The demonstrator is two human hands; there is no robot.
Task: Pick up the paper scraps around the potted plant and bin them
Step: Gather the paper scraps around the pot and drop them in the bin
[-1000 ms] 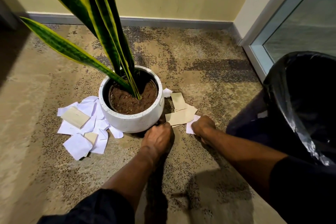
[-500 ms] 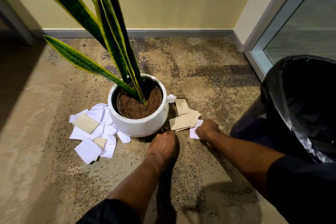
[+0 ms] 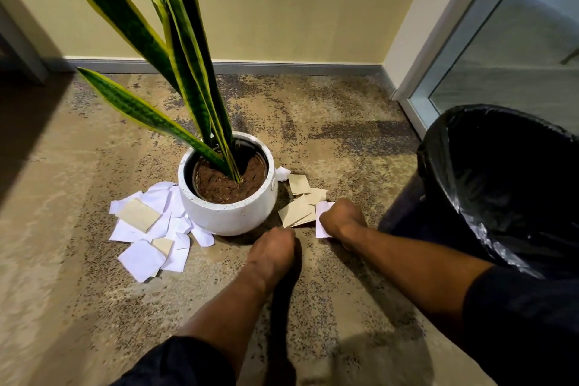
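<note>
As tan scraps (image 3: 297,211) lie just left of right grip (image 3: 336,219), curled on a white scrap (image 3: 322,210), gather those first; cannot tell left grip (image 3: 272,249) hold.

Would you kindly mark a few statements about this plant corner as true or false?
1. Paper scraps lie on both sides of the pot. True.
2. The pot is black. False: it is white.
3. The bin stands on the person's right. True.
4. The white scrap beside the tan ones lies untouched. False: the right hand holds it.
</note>
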